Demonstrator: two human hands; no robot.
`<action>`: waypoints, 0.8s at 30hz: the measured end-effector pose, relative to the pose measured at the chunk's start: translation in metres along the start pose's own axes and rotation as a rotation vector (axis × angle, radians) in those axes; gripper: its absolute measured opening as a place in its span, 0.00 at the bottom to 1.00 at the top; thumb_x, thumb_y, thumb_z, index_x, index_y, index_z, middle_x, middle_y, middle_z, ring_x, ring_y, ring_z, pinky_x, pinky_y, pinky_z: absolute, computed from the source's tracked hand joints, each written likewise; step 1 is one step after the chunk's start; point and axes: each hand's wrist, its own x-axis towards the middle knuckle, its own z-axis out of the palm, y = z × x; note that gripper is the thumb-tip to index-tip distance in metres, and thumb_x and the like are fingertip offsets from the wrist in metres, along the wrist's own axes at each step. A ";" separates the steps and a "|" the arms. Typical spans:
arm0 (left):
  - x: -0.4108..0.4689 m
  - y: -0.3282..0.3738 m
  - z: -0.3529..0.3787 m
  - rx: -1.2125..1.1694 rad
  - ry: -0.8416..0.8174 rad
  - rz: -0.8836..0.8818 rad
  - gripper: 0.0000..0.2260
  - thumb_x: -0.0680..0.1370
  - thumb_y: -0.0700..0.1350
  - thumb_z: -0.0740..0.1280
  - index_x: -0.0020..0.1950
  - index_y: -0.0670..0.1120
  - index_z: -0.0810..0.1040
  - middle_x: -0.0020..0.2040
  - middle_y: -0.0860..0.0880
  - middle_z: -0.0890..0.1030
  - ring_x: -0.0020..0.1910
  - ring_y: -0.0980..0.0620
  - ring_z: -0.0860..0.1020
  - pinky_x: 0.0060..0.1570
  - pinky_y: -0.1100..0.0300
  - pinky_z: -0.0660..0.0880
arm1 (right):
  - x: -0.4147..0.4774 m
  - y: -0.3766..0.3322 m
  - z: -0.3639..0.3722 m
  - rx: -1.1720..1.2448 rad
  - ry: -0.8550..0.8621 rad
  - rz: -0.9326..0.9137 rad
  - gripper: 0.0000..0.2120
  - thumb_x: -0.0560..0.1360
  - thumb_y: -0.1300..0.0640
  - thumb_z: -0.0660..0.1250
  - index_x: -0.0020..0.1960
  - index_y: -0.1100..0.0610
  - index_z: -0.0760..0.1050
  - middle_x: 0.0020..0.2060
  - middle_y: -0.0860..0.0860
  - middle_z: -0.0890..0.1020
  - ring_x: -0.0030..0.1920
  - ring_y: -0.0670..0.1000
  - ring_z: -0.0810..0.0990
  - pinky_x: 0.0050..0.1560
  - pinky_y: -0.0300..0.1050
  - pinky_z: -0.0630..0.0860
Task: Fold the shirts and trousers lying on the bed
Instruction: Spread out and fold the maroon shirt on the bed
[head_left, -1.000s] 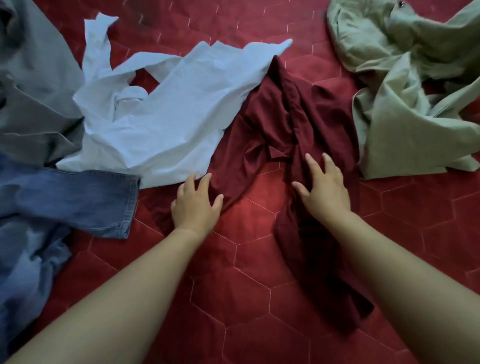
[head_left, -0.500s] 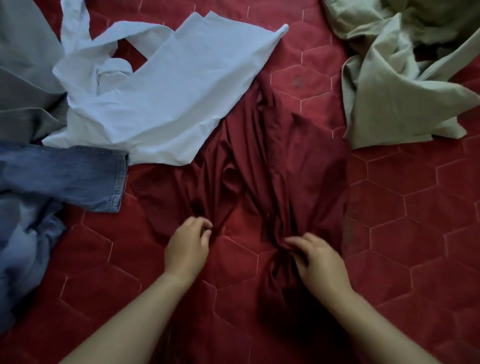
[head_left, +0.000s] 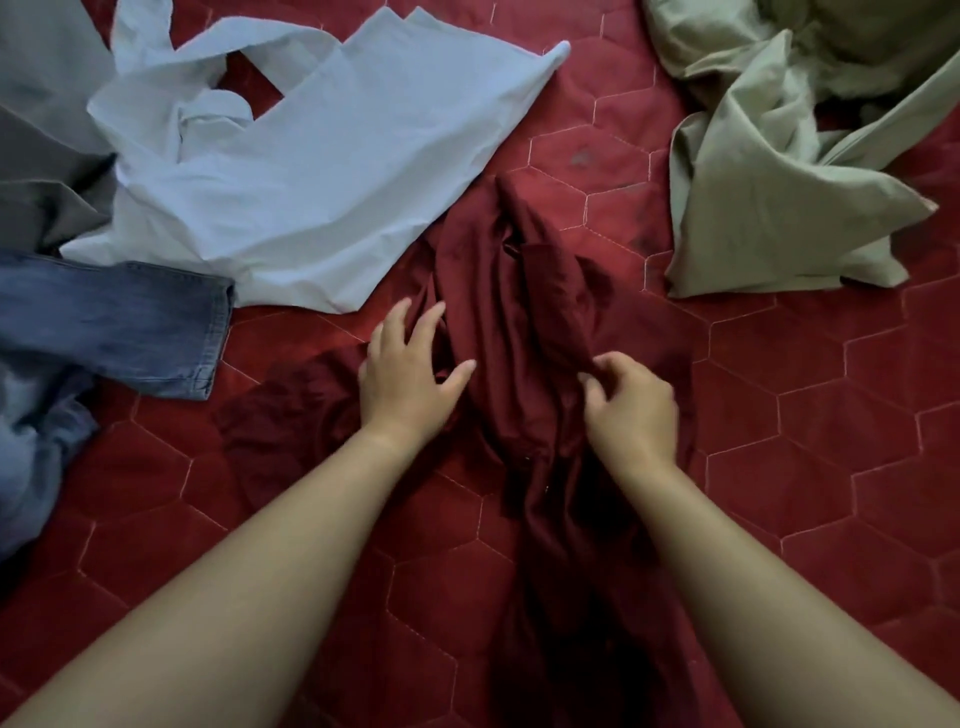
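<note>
Head view.
- Maroon garment (head_left: 498, 322): crumpled lengthwise at the middle of the red quilted bedcover (head_left: 831, 415), running down between both forearms.
- Left hand (head_left: 405, 374): fingers spread and straight, resting on the garment's left folds.
- Right hand (head_left: 631, 400): fingers curled, pinching a raised fold of the same garment.
- Pale blue shirt (head_left: 311, 171): rumpled, upper left, its lower edge touching the maroon cloth.
- Jeans (head_left: 114, 322): left edge, hem just beside the blue shirt.
- Grey garment (head_left: 41, 130): far left corner.
- Sage green garment (head_left: 769, 197): heaped upper right, apart from the maroon one.
</note>
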 end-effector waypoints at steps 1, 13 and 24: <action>0.009 0.006 0.006 0.009 -0.036 -0.002 0.31 0.72 0.57 0.68 0.73 0.54 0.62 0.74 0.46 0.59 0.71 0.44 0.60 0.65 0.45 0.63 | 0.000 0.013 -0.012 0.014 0.058 0.009 0.06 0.74 0.57 0.67 0.49 0.53 0.79 0.45 0.51 0.83 0.46 0.54 0.81 0.45 0.43 0.72; -0.065 -0.004 0.006 -0.183 -0.090 0.081 0.12 0.71 0.32 0.68 0.52 0.42 0.80 0.47 0.46 0.78 0.48 0.47 0.78 0.47 0.66 0.67 | 0.009 0.017 -0.031 -0.055 -0.062 -0.219 0.31 0.71 0.47 0.69 0.71 0.51 0.64 0.72 0.53 0.61 0.72 0.55 0.60 0.67 0.52 0.61; -0.032 -0.017 -0.035 -0.103 0.053 -0.030 0.11 0.71 0.34 0.66 0.51 0.44 0.80 0.48 0.44 0.79 0.47 0.45 0.77 0.49 0.60 0.69 | 0.021 0.067 -0.075 -0.154 0.029 -0.150 0.11 0.69 0.63 0.68 0.50 0.53 0.79 0.46 0.51 0.80 0.47 0.55 0.79 0.44 0.43 0.71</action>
